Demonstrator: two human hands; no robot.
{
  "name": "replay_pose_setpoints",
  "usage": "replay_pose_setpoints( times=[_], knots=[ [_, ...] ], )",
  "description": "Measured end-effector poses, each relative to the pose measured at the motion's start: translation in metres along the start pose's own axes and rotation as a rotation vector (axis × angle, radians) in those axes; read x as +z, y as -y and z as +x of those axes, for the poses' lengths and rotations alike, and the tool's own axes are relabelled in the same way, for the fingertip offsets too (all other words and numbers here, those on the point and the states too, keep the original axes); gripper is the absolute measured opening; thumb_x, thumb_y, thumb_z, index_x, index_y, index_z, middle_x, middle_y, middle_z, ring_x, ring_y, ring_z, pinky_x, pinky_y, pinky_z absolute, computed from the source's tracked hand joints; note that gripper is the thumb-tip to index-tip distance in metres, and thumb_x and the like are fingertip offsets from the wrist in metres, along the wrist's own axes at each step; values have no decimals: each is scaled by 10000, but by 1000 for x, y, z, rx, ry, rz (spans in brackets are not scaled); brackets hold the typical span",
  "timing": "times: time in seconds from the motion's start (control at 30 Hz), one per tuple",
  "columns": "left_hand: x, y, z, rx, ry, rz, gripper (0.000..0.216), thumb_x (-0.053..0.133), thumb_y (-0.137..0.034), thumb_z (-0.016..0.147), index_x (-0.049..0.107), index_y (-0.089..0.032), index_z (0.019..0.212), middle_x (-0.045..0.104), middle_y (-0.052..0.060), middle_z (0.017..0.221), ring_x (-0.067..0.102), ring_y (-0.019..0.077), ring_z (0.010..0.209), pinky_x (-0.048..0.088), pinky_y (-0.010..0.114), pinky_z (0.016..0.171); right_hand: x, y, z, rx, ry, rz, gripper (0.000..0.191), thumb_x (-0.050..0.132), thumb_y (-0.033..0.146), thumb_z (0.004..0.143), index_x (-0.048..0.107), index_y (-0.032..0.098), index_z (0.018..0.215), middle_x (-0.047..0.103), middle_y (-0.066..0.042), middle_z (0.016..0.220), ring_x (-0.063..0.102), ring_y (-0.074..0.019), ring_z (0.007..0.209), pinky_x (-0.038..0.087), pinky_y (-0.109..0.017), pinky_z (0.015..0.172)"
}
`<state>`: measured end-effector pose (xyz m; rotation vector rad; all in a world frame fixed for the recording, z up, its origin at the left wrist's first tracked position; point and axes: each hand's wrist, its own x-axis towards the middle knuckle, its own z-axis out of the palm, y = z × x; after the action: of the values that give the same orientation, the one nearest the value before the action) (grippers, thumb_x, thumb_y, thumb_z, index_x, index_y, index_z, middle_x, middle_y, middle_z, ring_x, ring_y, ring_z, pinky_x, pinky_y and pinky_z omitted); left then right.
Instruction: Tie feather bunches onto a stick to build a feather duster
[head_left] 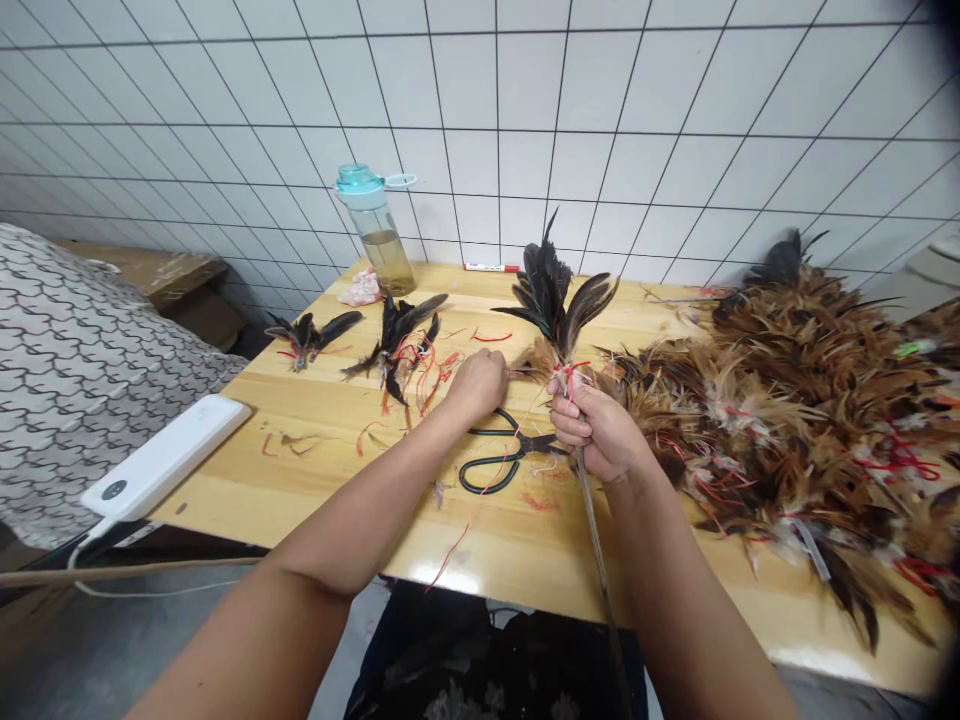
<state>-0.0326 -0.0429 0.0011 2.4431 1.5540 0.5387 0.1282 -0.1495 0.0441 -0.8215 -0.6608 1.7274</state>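
My right hand [600, 428] is wrapped round a thin stick [591, 515] just below its feathered top. Dark feathers [549, 290] fan upward from it, bound with red thread [574, 370]. My left hand [478, 384] is closed, its back toward me, beside a tuft of brown feathers [537, 358] left of the stick. Whatever its fingers hold is hidden. Below the hands lie black-handled scissors [491, 474], their blades pointing right and partly behind my right hand. A loose strand of red thread [454, 556] runs across the wood toward the table's front edge.
A large heap of brown feather bundles [757, 400] covers the table's right side. Two dark feather bunches [307, 340] and tangled red thread [429, 372] lie left. A water bottle [386, 245] and marker [491, 267] are near the tiled wall; a white power bank [169, 455] sits at the left edge.
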Motion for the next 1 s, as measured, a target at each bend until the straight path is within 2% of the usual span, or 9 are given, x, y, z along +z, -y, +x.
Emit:
replay_pose_setpoints(
  times=[0.07, 0.13, 0.23, 0.3, 0.4, 0.5, 0.63, 0.8, 1.0],
  knots=[
    [-9, 8, -2, -109, -42, -275, 121, 539, -218, 838, 616, -130, 807, 604, 75, 781, 560, 183, 740, 417, 296, 702, 2, -1, 0, -20, -24, -17, 262, 657, 384, 821, 531, 156, 838, 346, 98, 539, 166, -3, 378, 92, -148, 377],
    [-21, 10, -7, -210, -19, -733, 149, 585, -249, 803, 568, -142, 701, 535, 14, 652, 490, 120, 614, 371, 237, 594, 3, -3, 0, -49, -62, -39, 285, 664, 410, 806, 531, 160, 837, 348, 98, 537, 177, -6, 376, 95, -151, 378],
    [-38, -3, -22, -271, 144, -1410, 238, 663, -309, 745, 538, -130, 652, 488, -17, 602, 414, 62, 534, 293, 180, 493, 5, -8, 2, -78, -117, -89, 320, 670, 449, 783, 536, 164, 841, 343, 99, 528, 184, -11, 373, 98, -155, 377],
    [-44, -17, -33, -274, 254, -1616, 277, 741, -315, 679, 550, -114, 660, 528, -5, 618, 430, 49, 535, 300, 161, 479, 6, -12, 5, -71, -123, -118, 345, 684, 469, 759, 530, 168, 828, 343, 101, 521, 186, -12, 370, 99, -159, 374],
    [-44, -36, -44, -307, 302, -1655, 314, 792, -296, 624, 537, -112, 640, 538, -2, 580, 442, 44, 509, 318, 152, 463, 8, -17, 7, -68, -121, -153, 405, 707, 503, 722, 451, 189, 728, 350, 99, 509, 195, -11, 364, 97, -164, 370],
    [-38, -44, -48, -355, 254, -1624, 309, 784, -282, 631, 522, -119, 630, 497, -24, 541, 406, 32, 478, 290, 142, 437, 10, -21, 8, -79, -143, -188, 487, 727, 545, 682, 379, 204, 673, 350, 99, 496, 203, -10, 361, 98, -169, 365],
    [-29, -46, -50, -408, 177, -1611, 292, 759, -291, 665, 518, -128, 647, 447, -46, 536, 372, 29, 476, 259, 138, 431, 14, -24, 8, -71, -191, -229, 533, 758, 581, 617, 379, 210, 671, 336, 108, 479, 209, -13, 359, 109, -175, 355],
    [-25, -49, -53, -406, 132, -1589, 250, 735, -290, 683, 546, -128, 668, 432, -56, 541, 311, 19, 446, 218, 150, 426, 17, -27, 8, -91, -203, -319, 477, 734, 541, 668, 382, 219, 677, 279, 111, 471, 207, -28, 370, 97, -191, 358],
    [-29, -52, -57, -408, 158, -1592, 228, 736, -250, 662, 542, -135, 696, 476, -48, 576, 361, 27, 468, 245, 153, 436, 18, -28, 6, -101, -167, -371, 422, 698, 484, 725, 374, 222, 656, 246, 102, 494, 191, -40, 403, 114, -205, 378]
  ],
)
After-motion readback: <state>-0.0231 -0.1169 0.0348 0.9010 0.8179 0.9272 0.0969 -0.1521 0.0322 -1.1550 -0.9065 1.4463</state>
